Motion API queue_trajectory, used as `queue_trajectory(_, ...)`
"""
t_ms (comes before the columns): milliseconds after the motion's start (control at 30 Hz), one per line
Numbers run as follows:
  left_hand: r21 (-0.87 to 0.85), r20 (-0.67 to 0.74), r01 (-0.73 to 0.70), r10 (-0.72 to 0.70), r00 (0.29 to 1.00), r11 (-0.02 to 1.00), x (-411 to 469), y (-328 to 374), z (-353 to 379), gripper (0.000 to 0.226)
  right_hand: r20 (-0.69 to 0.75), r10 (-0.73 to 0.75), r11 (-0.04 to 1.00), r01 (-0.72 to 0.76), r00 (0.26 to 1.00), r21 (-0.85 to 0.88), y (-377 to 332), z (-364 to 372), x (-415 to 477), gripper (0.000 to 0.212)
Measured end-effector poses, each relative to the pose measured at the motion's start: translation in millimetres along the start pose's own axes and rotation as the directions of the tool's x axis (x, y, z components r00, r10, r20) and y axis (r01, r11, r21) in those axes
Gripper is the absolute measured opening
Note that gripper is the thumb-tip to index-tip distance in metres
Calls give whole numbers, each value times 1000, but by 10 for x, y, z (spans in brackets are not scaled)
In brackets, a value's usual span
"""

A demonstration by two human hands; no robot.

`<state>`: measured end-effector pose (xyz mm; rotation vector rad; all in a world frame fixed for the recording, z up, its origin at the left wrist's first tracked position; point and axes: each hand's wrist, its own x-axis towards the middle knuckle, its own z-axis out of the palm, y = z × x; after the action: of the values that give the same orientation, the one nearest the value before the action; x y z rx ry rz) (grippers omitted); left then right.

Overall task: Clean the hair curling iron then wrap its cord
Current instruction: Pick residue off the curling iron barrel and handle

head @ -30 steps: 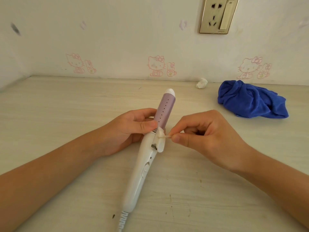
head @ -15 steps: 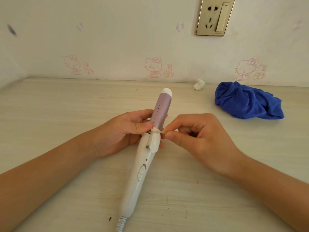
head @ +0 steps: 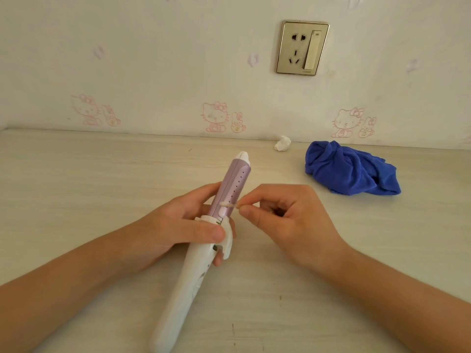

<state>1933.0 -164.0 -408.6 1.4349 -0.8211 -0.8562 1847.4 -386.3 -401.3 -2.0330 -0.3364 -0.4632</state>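
Curling iron (head: 196,271) sits slanted over the worktop (head: 102,174), its white handle nearest me and its lilac barrel pointing off toward the wall. The left hand (head: 175,225) has its grip wrapped round the body by the clamp lever, thumb across the front. The right hand (head: 288,220) keeps its grip pinched on a cotton swab (head: 229,205), whose tip touches the barrel's side. I'd say this is the cleaning step. The cord is out of sight, so wrapping looks not yet begun. The next move calls for short, light strokes and a turn of the iron. Farther back lie a blue cloth (head: 349,171) and a paper wad (head: 282,143), with a wall socket (head: 302,48) above.
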Motion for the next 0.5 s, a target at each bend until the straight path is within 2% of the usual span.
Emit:
queue_trajectory(67,141,-68,16,-6,998,990,-12,2,13,81,-89,59,998,-59,994,3,47,-87,66,10)
queue_trajectory(133,210,-112,25,-1,994,977,-22,0,40,85,-121,95,995,-95,988,4,73,-178,110,10)
queue_trajectory(300,71,-152,7,4,988,997,-35,-25,83,69,78,-23,1000,24,997,-8,-16,-29,-7,8)
queue_trajectory(400,24,-155,-1,5,988,1000,-38,-20,124,65,4,30,999,-30,1000,-33,37,-110,55,9)
queue_trajectory(500,-41,-93,11,-15,996,999,-13,14,150,58,-83,120,992,-123,989,-30,92,-264,145,12)
